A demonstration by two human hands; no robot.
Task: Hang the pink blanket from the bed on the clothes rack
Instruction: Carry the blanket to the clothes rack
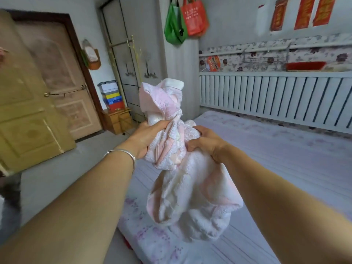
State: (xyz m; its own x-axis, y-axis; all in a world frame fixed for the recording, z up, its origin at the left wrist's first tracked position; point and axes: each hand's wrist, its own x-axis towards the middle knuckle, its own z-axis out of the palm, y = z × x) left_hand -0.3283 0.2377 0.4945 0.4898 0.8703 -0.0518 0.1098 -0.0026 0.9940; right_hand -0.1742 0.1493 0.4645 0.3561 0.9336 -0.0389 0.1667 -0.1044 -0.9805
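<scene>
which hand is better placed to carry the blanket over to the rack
Left, probably. The left hand grips the bunched pink terry blanket higher up, and sits on the side of the thin gold clothes rack by the wardrobe. The right hand holds lower, toward the bed.

A pale pink and white blanket (182,164) with faint peach patches sits at centre frame, above a white bed sheet (276,168) scattered with lilac floral print. At twelve o'clock hang a green bag (172,29) and a red bag (194,18); at one o'clock, red banners (304,13) top wallpaper (238,60) of dark purple flowers. At nine o'clock stands an olive-gold door (24,103), with blue, yellow and red boxes (112,98) stacked beyond.
</scene>
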